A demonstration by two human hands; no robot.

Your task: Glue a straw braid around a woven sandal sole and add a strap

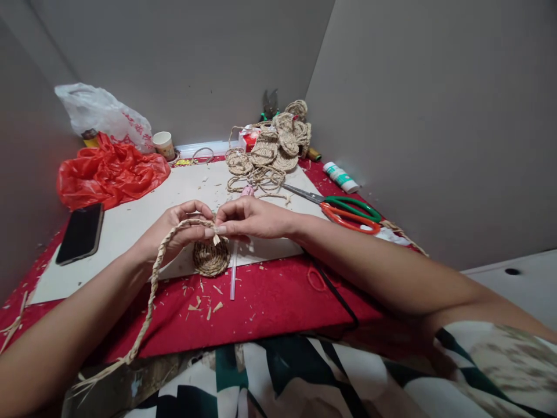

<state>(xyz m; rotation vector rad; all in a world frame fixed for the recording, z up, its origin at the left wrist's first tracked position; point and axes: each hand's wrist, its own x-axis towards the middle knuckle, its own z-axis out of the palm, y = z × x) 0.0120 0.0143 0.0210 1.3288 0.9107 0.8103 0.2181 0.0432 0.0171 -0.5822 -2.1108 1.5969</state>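
Observation:
A braided straw cord (pixel 153 281) runs from my fingers over my left wrist and hangs past the table edge, its end frayed. My left hand (pixel 180 229) is closed on the cord with thumb and fingers. My right hand (pixel 248 219) pinches the cord's upper end against the left fingertips, where a short loose straw tip sticks out. Just below both hands is a round coiled straw piece (pixel 212 258); its upper part is hidden by my fingers, and I cannot tell whether the cord joins it. A clear plastic tube (pixel 233 278) lies beside it.
Large scissors (pixel 348 210) with green and orange handles lie to the right. Woven straw pieces (pixel 274 145) are heaped at the back. A phone (pixel 80 233), a red plastic bag (pixel 111 174) and a paper cup (pixel 163 145) stand left. Straw scraps litter the red cloth (pixel 270 307).

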